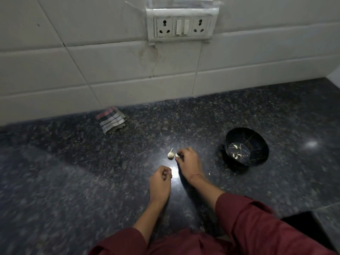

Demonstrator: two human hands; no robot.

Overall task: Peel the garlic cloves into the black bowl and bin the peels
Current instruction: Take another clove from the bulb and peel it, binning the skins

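Sleeves [257,227]: dark red, pushed up both forearms, at the bottom edge.
Left hand [160,183]: low over the surface [73,172], fingers curled into a loose fist; whether they enclose anything cannot be told.
Right hand [187,159]: farther forward, fingertips pinching a small white clove [177,155] down at the surface; a thin band circles the wrist.
Garlic [170,154]: larger unpeeled piece with a pointed tip, lying just left of the clove; contact between them cannot be told.
Bowl [257,144]: black, upright, right of the right hand and apart from it.
Peeled cloves [235,155]: several pale pieces on the bowl's floor.
Cloth [112,119]: folded, checked, at the foot of the tiled wall [55,67].
Socket plate [181,24]: white, on the wall above.
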